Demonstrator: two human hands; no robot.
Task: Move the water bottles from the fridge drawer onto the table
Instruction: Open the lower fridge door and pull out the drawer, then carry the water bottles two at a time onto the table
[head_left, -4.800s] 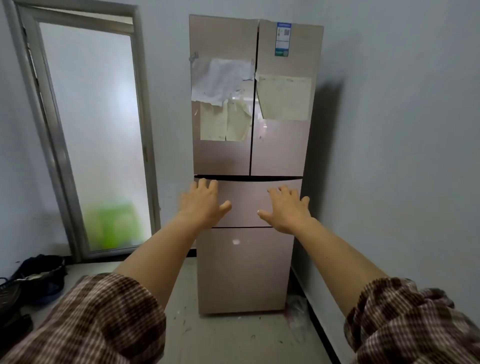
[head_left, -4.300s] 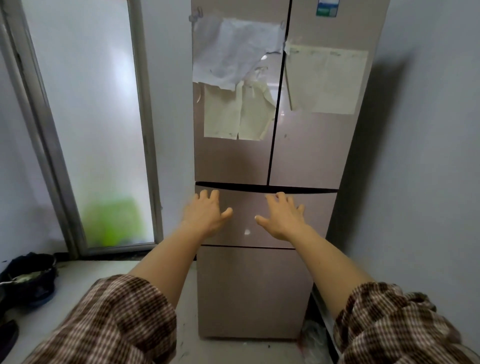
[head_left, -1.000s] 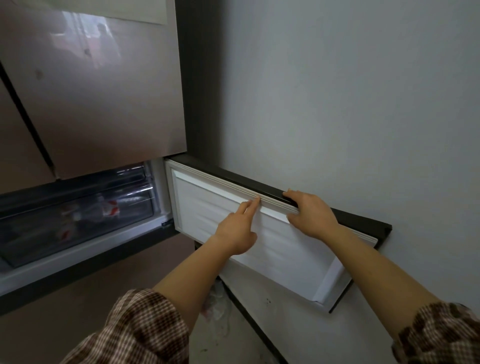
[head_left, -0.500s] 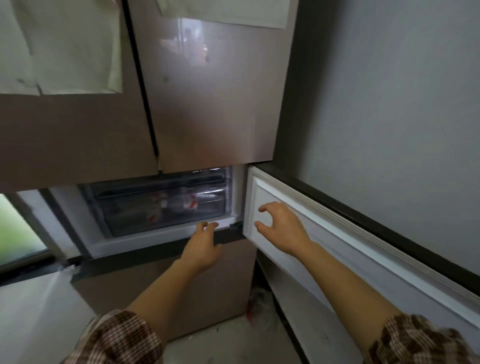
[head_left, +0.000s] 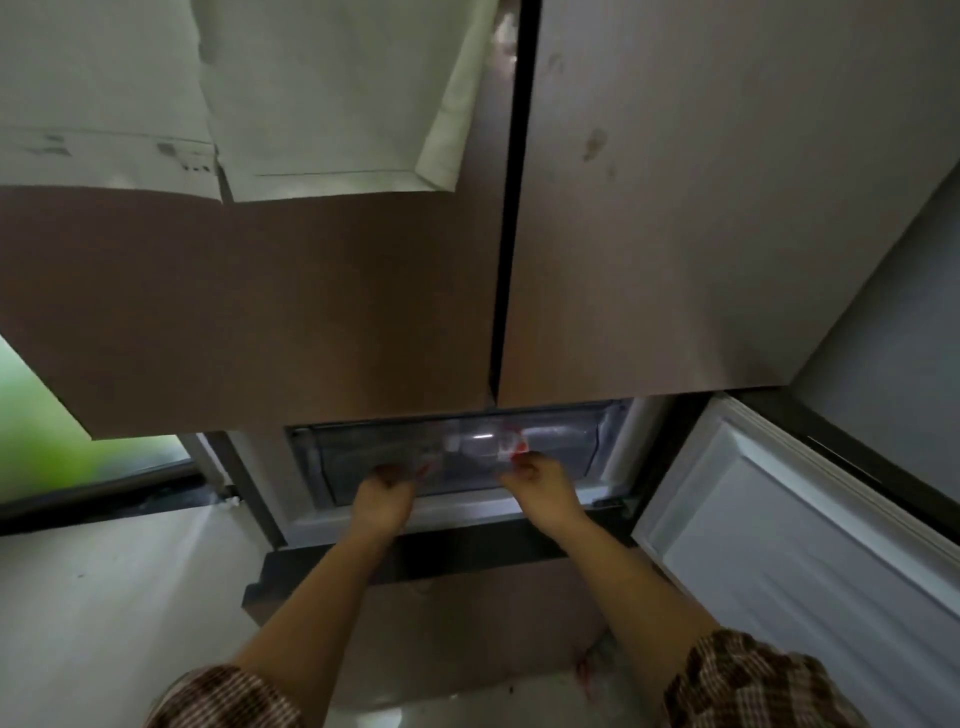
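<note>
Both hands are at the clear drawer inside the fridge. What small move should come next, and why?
Probably pull the drawer straight out. The left hand and right hand both grip its front edge, the door stands swung open at the right, and the bottles lie inside behind the clear front, out of reach.

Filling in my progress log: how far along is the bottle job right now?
Done: the compartment door stands swung open. In hand: the left hand and right hand grip the front edge of the clear drawer. Left: the water bottles, red-labelled, lie inside it; none is out, and no table is in view.
</note>
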